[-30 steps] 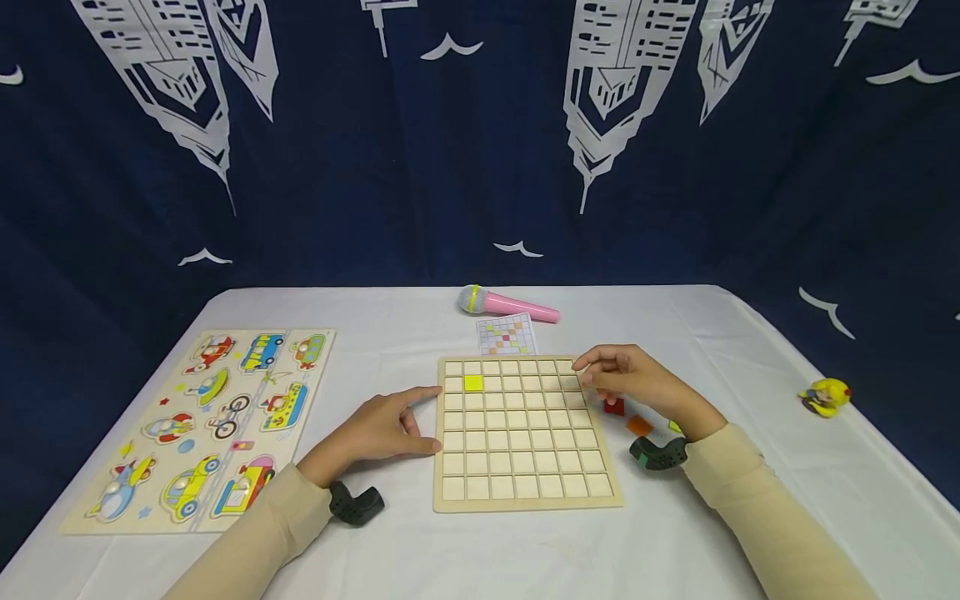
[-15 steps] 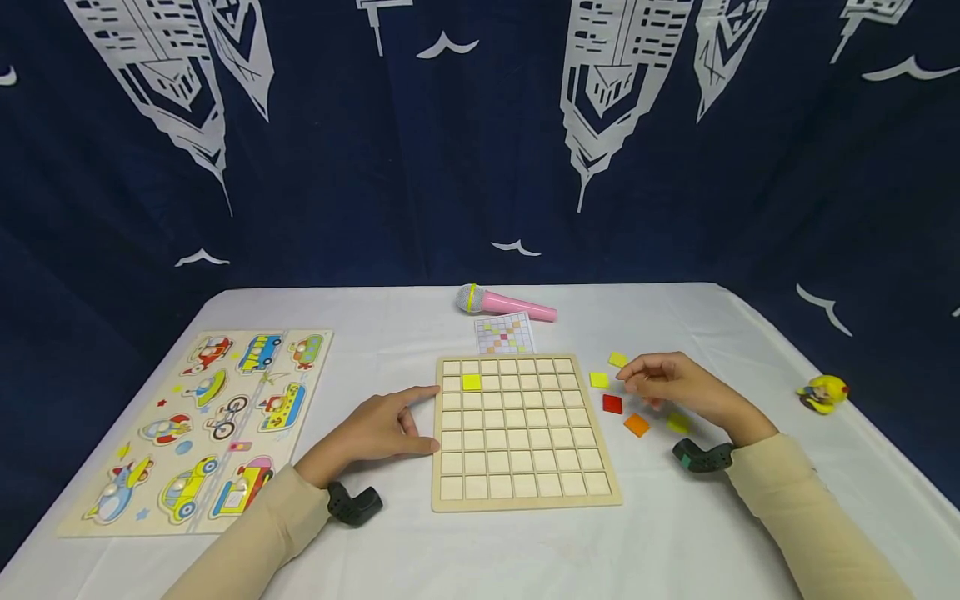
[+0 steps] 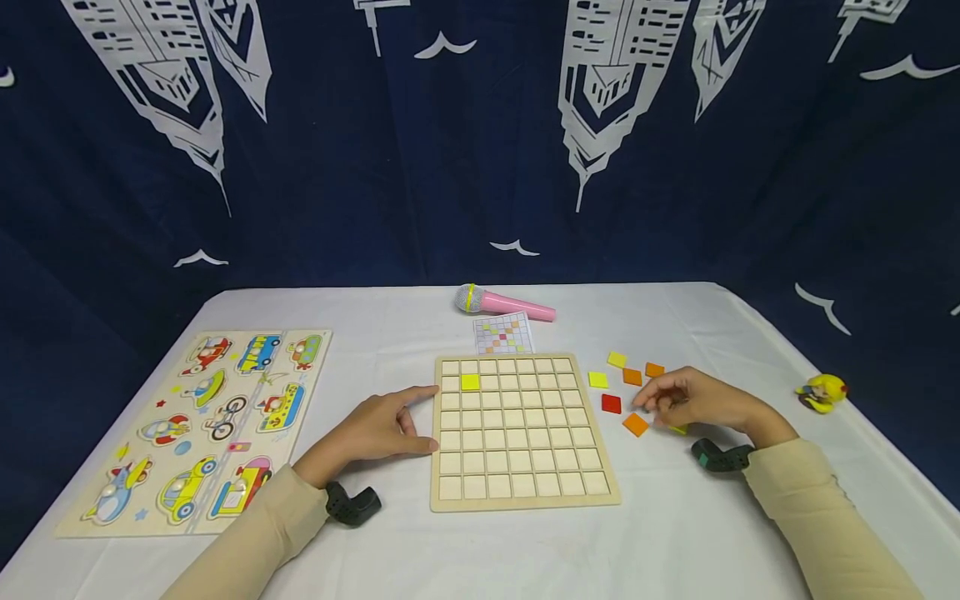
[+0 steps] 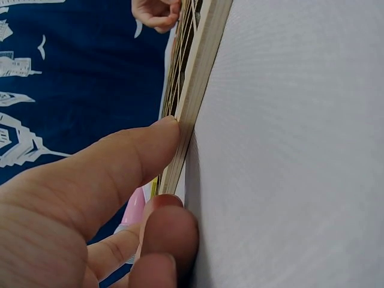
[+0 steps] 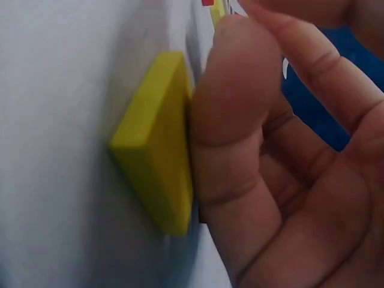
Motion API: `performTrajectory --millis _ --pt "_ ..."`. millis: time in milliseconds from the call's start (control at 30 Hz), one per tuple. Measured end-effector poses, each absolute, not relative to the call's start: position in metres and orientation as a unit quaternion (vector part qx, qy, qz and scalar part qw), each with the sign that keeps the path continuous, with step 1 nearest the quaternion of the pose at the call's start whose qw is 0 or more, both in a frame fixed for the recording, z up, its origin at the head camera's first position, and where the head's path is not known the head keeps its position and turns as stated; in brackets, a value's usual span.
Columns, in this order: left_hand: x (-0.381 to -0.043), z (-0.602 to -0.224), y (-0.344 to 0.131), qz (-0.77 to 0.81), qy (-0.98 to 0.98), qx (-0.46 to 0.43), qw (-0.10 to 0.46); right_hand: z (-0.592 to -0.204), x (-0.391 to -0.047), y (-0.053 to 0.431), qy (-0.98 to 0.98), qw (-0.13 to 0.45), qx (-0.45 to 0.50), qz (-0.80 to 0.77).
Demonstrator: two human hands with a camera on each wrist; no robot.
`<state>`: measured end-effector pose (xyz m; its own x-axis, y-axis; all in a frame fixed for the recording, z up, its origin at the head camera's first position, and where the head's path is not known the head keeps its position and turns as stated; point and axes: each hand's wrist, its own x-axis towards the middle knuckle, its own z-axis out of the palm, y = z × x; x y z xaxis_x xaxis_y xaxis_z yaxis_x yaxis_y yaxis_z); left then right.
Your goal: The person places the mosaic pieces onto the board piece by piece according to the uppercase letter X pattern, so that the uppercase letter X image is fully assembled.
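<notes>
A wooden grid board lies flat in front of me, with one yellow square tile in its second row. Against the board's left edge rest the thumb and index finger of my left hand; the left wrist view shows them touching its side. My right hand, fingers loosely bent, hovers at the loose tiles right of the board, with no tile visible between its fingertips. Around it lie a red tile, an orange tile and several others. Close by the right thumb is a yellow tile, partly hidden in the head view.
Behind the board lie a colour pattern card and a pink toy microphone. A vehicle puzzle board covers the table's left side. Near the right edge sits a small yellow toy duck.
My right hand has moved from the board's right edge rightward and a little nearer, uncovering yellow and orange tiles. My left hand stays at the board's left edge.
</notes>
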<state>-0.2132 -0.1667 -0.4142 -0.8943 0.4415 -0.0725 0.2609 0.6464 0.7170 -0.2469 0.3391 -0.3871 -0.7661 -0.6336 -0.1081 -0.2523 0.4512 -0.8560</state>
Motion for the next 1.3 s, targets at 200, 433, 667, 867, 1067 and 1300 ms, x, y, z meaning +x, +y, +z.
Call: performTrajectory --millis 200,433,667,867,1067,1300 --pt "-0.213 -0.414 -0.166 0.375 0.898 0.195 0.121 -0.389 -0.247 0.339 0.821 0.210 -0.297 -0.440" --pt "-0.213 -0.414 -0.167 0.377 0.897 0.194 0.121 -0.392 -0.249 0.335 0.823 0.201 -0.309 -0.432" --pt "-0.213 -0.414 -0.167 0.375 0.899 0.195 0.117 -0.393 -0.247 0.332 0.834 0.182 -0.311 -0.418" --pt "-0.213 -0.414 -0.166 0.373 0.899 0.196 0.118 -0.391 -0.244 0.330 0.847 0.180 -0.293 -0.406" --pt "-0.213 -0.414 -0.166 0.375 0.897 0.200 0.118 -0.386 -0.243 0.326 0.859 0.160 -0.283 -0.395" --pt "-0.213 -0.414 -0.166 0.383 0.894 0.198 0.123 -0.382 -0.240 0.314 0.866 0.129 -0.252 -0.411"
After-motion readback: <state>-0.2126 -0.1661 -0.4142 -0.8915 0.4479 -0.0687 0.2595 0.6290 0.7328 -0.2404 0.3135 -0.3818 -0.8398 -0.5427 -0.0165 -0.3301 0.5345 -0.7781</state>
